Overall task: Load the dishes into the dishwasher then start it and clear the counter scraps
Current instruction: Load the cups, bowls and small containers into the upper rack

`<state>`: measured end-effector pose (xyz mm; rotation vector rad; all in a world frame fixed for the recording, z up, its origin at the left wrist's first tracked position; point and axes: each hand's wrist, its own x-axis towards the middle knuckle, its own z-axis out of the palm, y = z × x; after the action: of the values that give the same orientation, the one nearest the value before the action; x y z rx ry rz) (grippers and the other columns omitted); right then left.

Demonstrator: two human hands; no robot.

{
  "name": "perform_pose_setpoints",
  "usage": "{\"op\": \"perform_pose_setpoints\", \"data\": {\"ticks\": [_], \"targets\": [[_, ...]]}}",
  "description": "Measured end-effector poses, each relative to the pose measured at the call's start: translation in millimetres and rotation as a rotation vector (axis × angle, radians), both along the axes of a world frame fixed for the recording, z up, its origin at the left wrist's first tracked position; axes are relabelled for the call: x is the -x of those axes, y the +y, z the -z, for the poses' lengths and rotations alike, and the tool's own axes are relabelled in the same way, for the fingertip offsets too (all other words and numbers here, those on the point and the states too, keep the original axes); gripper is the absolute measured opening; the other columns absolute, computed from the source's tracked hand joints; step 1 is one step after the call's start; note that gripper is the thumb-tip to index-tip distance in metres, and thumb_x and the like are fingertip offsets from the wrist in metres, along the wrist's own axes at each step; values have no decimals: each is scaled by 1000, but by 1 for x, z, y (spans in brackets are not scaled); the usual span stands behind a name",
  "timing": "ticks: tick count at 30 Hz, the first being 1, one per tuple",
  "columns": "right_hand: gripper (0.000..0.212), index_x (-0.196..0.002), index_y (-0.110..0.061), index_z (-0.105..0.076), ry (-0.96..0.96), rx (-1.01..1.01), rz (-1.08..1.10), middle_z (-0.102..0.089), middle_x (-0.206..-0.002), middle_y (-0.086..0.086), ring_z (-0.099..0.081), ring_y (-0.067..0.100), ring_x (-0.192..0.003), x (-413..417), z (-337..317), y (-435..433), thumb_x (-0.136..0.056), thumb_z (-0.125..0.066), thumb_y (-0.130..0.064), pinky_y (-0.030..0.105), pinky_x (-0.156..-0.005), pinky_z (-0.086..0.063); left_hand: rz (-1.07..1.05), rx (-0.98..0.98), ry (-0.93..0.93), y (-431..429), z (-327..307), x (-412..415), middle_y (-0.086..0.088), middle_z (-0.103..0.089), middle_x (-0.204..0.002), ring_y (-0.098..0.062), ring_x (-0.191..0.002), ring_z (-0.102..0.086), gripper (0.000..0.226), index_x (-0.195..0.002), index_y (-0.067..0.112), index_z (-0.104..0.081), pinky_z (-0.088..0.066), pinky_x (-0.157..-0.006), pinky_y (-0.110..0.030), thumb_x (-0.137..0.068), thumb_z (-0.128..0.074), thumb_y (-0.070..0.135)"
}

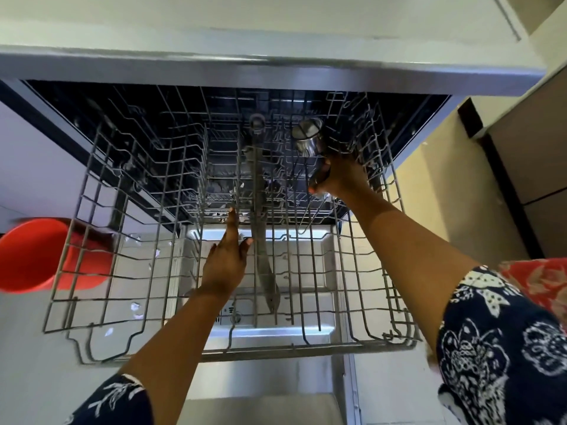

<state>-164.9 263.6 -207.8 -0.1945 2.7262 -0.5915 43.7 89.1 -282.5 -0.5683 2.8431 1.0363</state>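
Matt wire rack [306, 348], shiny steel cup [308, 139], glossy plastic tub [27, 256]

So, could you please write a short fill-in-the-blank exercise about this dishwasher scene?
1. The right hand holds a steel cup at the dishwasher rack's far ____ corner.
2. The left hand rests ____ on the rack wires, gripping nothing.
3. The plastic tub left of the rack is ____ in colour.
Missing words: right; open; red.
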Motion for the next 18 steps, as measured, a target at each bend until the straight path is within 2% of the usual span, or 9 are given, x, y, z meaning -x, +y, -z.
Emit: {"op": "perform_pose_setpoints", "data": {"ticks": [2,5,7,10,13,15,18], "targets": [[86,-136,-21,-42,-22,-17,15,-62,-117,7,-57,28,-112,0,1,-1,-62,-86,-26,31,-85,-46,1,-13,18,-1,2,0,-14,-56,-132,-35,-98,-63,70,-150,33,10,-53,-70,-39,-98,-37,40],[90,-136,-20,-41,-22,-85,12,-56,-128,9,-50,31,-121,-1,0,-6,-60,-87,-32,37,-93,-46,-10,-15,39,0,6,1,-12,-56,-133,-33,-98,-63,69,-150,32,7,-49,-67,-34,-99,-38,37],[93,-139,-20,-35,0,-164,-14,-47,-137,12,-43,35,-126,-4,0,-9,-62,-86,-33,43,-95,-45,-29,-2,39,1,8,1,-13,-60,-126,-32,-95,-63,68,-151,32,5,-45,-66,-31,-99,-39,36],[83,-136,-16,-38,33,-247,-54,-39,-140,13,-38,37,-128,-11,0,-12,-68,-81,-36,46,-95,-46,-40,47,85,0,7,0,-12,-59,-128,-34,-102,-62,67,-151,31,0,-52,-79,-40,-98,-39,36],[81,-135,-17,-40,24,-282,-76,-35,-143,12,-35,37,-130,-11,1,-14,-69,-80,-39,47,-94,-46,-39,89,73,2,3,2,-10,-57,-131,-32,-116,-56,66,-152,26,-2,-43,-101,-48,-98,-40,34],[85,-140,-18,-33,1,-292,-73,-28,-147,11,-29,36,-134,-14,-6,-17,-71,-78,-39,48,-96,-44,-12,150,-9,0,-2,1,-12,-55,-135,-29,-128,-48,68,-152,21,2,-32,-111,-46,-99,-37,36],[86,-145,-19,-23,1,-286,-68,-22,-151,13,-25,35,-137,-29,-20,-17,-77,-73,-37,49,-98,-43,98,256,-207,-3,-22,2,-12,-45,-143,-28,-134,-41,72,-151,15,8,-27,-115,-44,-99,-35,41]]}}
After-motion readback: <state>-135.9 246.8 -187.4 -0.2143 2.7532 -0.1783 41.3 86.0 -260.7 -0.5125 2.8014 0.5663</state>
